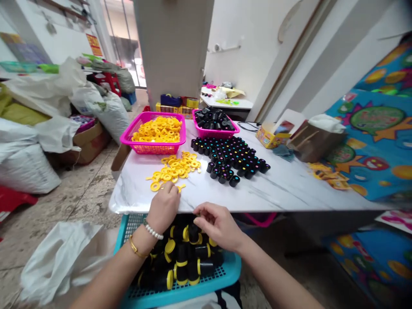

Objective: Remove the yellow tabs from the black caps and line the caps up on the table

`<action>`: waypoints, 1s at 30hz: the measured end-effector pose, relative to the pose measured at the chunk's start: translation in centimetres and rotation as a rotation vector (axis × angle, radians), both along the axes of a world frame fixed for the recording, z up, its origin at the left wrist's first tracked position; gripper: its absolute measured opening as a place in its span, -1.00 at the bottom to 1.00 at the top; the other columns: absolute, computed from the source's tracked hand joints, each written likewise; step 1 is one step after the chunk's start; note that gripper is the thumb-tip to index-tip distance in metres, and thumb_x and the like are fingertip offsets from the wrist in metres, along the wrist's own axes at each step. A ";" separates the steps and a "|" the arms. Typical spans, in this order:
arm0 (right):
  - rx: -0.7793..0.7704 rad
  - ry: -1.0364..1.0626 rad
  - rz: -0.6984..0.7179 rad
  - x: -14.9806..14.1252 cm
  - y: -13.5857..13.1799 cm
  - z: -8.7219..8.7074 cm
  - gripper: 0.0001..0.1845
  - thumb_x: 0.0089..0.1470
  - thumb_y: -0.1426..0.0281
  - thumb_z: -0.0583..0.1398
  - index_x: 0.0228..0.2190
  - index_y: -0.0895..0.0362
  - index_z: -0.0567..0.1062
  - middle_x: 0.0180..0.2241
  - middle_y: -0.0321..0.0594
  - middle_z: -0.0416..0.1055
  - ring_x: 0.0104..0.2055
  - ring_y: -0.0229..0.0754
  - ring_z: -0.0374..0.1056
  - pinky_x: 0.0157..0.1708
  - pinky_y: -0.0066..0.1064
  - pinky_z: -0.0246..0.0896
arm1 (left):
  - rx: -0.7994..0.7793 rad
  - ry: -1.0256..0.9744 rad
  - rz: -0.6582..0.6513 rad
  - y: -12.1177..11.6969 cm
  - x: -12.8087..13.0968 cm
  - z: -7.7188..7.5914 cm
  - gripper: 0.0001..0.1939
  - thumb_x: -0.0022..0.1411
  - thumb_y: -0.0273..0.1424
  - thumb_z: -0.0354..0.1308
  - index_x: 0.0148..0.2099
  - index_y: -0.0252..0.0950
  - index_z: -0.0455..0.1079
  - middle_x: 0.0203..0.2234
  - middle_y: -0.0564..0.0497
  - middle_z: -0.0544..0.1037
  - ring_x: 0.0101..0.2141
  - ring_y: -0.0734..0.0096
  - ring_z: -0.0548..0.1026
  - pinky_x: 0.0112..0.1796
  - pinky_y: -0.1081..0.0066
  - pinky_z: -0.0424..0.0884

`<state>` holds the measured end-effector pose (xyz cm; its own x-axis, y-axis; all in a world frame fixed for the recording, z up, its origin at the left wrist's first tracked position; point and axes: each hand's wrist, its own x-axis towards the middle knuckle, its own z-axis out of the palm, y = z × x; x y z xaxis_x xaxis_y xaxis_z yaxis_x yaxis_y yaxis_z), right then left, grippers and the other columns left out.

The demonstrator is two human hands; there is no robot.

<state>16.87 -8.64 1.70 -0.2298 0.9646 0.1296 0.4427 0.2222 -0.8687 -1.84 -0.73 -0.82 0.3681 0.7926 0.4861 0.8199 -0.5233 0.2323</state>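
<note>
left hand (167, 193) at yellow rings (176, 169), right hand (219, 223) half-curled, both grips unclear; seemingly done: yellow-ended black cylinders (182, 261) in basket (234, 270); outstanding: yellow rings, black pieces (234, 181) on worktop (273, 195).

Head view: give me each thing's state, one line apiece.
Left hand: fingers bent at the loose yellow rings; grip hidden.
Right hand: fingers curled; hold unclear.
Loose yellow rings: piled on the table.
Left pink basket: heaped with yellow rings.
Right pink basket: heaped with black parts.
Dotted black caps: grouped, mostly upright.
Blue basket: filled with black-and-yellow pieces.
Small yellow box: open.
</note>
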 end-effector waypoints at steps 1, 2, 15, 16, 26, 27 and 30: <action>-0.005 0.037 -0.042 0.1 0.4 0.1 -0.82 0.10 0.30 0.17 -0.27 0.11 0.47 -0.53 -0.34 0.31 -0.54 -0.34 0.26 -0.54 -0.52 0.15 | -0.005 -0.027 -0.023 0.0 0.4 0.2 -0.84 0.27 -0.49 -0.05 -0.32 -0.34 0.33 -0.31 -0.12 0.39 -0.25 0.24 0.38 -0.19 0.26 0.38; -0.019 0.094 -0.090 0.4 0.9 0.2 -0.80 0.11 0.28 0.16 -0.25 0.11 0.46 -0.52 -0.34 0.32 -0.55 -0.34 0.28 -0.56 -0.52 0.15 | -0.022 -0.076 -0.057 0.0 0.8 0.5 -0.84 0.27 -0.49 -0.05 -0.32 -0.34 0.33 -0.32 -0.11 0.39 -0.26 0.26 0.38 -0.19 0.27 0.37; -0.201 0.637 -0.332 5.8 2.4 -0.7 -0.53 -0.05 0.25 0.29 -0.09 0.06 0.31 -0.14 -0.22 0.33 -0.59 -0.44 0.26 -0.67 -0.56 0.14 | -0.860 -0.674 -0.481 -0.1 9.6 3.3 -0.77 0.23 -0.27 0.05 -0.37 -0.33 0.32 -0.53 0.07 0.44 -0.47 0.49 0.42 -0.38 0.45 0.34; -0.227 0.664 -0.281 6.2 2.1 -0.7 -0.59 -0.04 0.25 0.28 -0.15 0.09 0.35 -0.23 -0.24 0.37 -0.58 -0.42 0.27 -0.66 -0.56 0.14 | -0.961 -0.713 -0.547 -0.2 9.9 3.3 -0.76 0.23 -0.25 0.05 -0.35 -0.34 0.32 -0.54 0.07 0.45 -0.47 0.49 0.43 -0.36 0.45 0.35; -0.368 0.306 -0.312 15.9 5.0 1.3 -0.37 -0.13 0.44 0.27 0.04 0.16 0.31 -0.61 -0.48 0.27 -0.74 -0.46 0.05 -0.77 -0.61 -0.11 | -0.481 -0.367 -0.381 0.5 12.9 1.9 -0.78 0.19 -0.31 0.13 -0.17 -0.33 0.37 -0.26 -0.07 0.46 -0.41 0.45 0.43 -0.29 0.37 0.39; -0.385 0.255 -0.287 16.3 5.5 1.4 -0.40 -0.14 0.45 0.27 0.01 0.16 0.34 -0.61 -0.47 0.27 -0.72 -0.44 0.08 -0.76 -0.60 -0.07 | -0.444 -0.333 -0.368 0.7 13.3 1.9 -0.76 0.18 -0.31 0.13 -0.13 -0.34 0.36 -0.24 -0.08 0.45 -0.40 0.43 0.43 -0.27 0.35 0.39; -0.384 0.156 -0.188 15.9 6.2 1.4 -0.59 -0.13 0.46 0.26 -0.15 0.16 0.46 -0.61 -0.43 0.29 -0.65 -0.40 0.16 -0.69 -0.58 0.00 | -0.423 -0.274 -0.336 1.2 14.2 1.8 -0.67 0.17 -0.27 0.16 -0.06 -0.34 0.34 -0.25 -0.09 0.45 -0.33 0.34 0.43 -0.25 0.31 0.39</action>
<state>32.72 -2.46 3.08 -0.0517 0.9727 -0.2263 0.3022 -0.2007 -0.9319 12.32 0.43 1.00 0.5379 0.7998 0.2665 0.5067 -0.5594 0.6560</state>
